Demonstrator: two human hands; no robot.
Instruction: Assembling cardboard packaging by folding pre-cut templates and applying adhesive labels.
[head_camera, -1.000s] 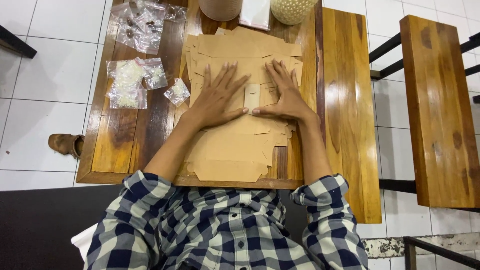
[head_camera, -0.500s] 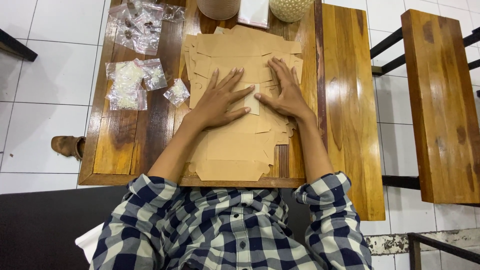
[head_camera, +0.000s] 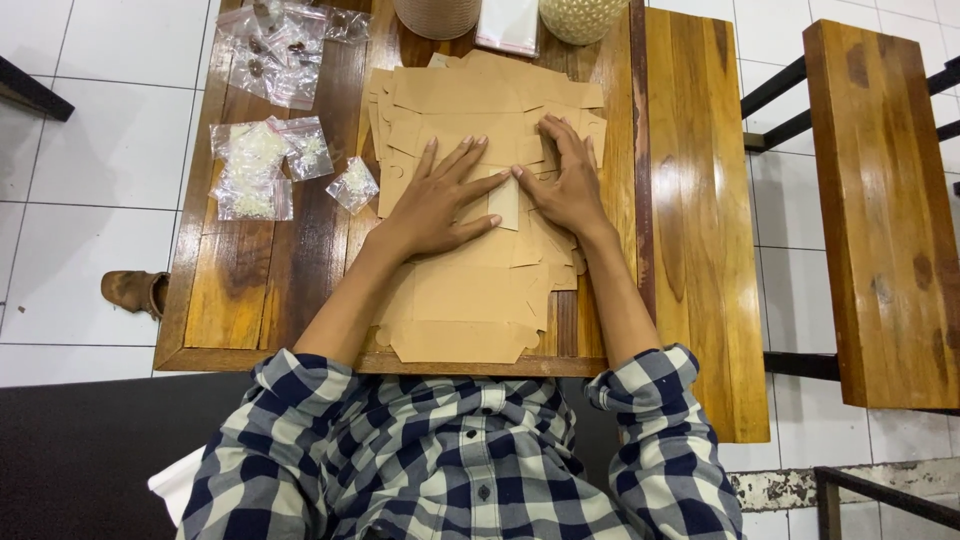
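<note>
Pressing flat, my left hand (head_camera: 440, 205) and right hand (head_camera: 568, 185) lie open-fingered, gripping nothing, on the cardboard stack (head_camera: 480, 100) mid-table (head_camera: 250, 300). I judge the sheets light, stiff yet creasable, slippery together; best taken by their edges.

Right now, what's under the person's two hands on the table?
Both the left hand and right hand press flat on a stack of brown cardboard box blanks, spread over the wooden table. How many blanks lie beneath is hidden.
</note>
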